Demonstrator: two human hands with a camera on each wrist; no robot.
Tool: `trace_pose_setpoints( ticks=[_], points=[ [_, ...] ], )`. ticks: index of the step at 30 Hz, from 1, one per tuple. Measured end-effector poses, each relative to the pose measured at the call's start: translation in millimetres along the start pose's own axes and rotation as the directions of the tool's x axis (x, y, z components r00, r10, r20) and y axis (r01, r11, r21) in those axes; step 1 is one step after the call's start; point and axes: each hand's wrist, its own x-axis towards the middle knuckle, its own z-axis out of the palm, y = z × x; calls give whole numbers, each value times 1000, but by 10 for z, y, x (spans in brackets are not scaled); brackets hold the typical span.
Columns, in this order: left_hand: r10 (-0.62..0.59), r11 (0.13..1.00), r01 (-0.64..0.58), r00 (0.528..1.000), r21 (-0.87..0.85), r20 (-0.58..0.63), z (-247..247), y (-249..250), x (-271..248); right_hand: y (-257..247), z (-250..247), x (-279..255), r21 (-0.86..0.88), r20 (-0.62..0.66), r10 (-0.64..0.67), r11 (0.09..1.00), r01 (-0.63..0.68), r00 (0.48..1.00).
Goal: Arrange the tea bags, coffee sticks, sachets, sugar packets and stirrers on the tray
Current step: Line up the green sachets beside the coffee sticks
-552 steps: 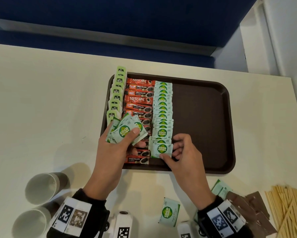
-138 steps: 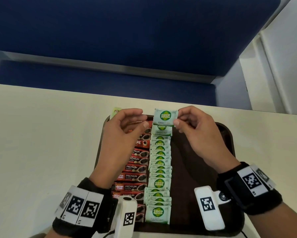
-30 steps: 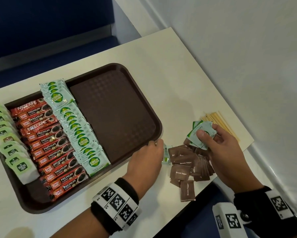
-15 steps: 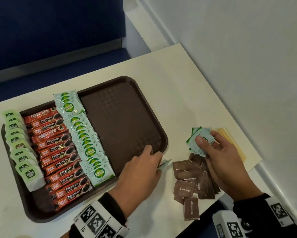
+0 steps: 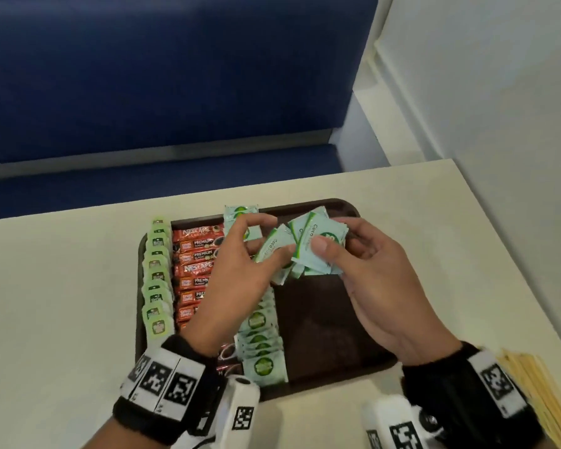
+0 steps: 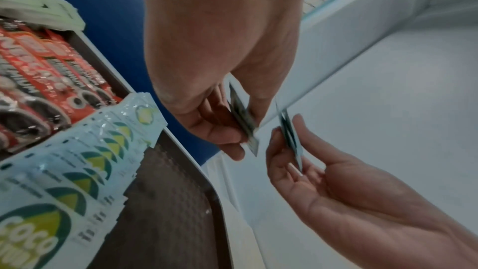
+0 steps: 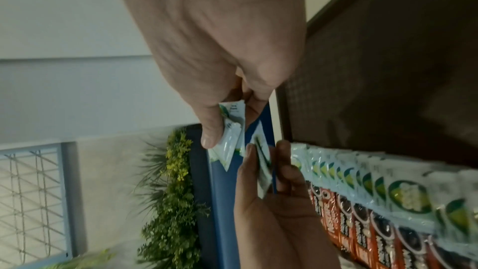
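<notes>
While both hands hover over the far half of the brown tray (image 5: 337,367), the person has green-and-white sachets in each of them. The left hand (image 5: 237,270) pinches one sachet (image 5: 274,251) between thumb and fingers, and the right hand (image 5: 370,273) grips a small fanned bunch (image 5: 318,244) with the thumb pressed on top — the two lots sit just beside each other and look to overlap at the edges (hard to tell if they actually touch).

On the tray itself there are three neat rows running from far edge to near edge: pale green tea bags (image 5: 156,286) along the left rim, red coffee sticks (image 5: 195,267) next to them, then a row of laid-down sachets (image 5: 259,338) near the middle. The right half of the tray shows bare brown surface.

Wooden stirrers (image 5: 538,387) lie on the desk (image 5: 62,303) off the tray's near right corner — only partly in view behind the right wrist. Both wrists wear black bands with printed marker squares.
</notes>
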Motion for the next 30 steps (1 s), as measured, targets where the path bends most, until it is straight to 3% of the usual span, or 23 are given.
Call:
trace_pose_setpoints(
  ticks=[6, 10, 18, 23, 27, 30],
  points=[
    [-58, 957, 21, 991, -288, -121, -217, -23, -7, 105, 493, 271, -84, 98, 19, 996, -10, 995],
    [-64, 929, -13, 978, -369, -197, -270, 4, -24, 230, 659, 372, -91, 70, 32, 996, -26, 997],
    [-7, 968, -45, 978, -246, -207, -456, -65, -38, 247, 870, 409, -70, 178, 103, 993, -91, 979],
    [30, 987, -73, 958, -143, -286, -569, -101, -17, 243, 896, 490, -212, 247, 122, 975, -69, 961],
    [22, 986, -82, 927, -145, -375, -588, -114, 33, 330, 854, 553, -204, 215, 134, 975, -89, 967],
    [10, 985, -74, 927, -157, -375, -591, -96, 67, 355, 764, 582, -164, 229, 170, 977, -134, 958]
  ],
)
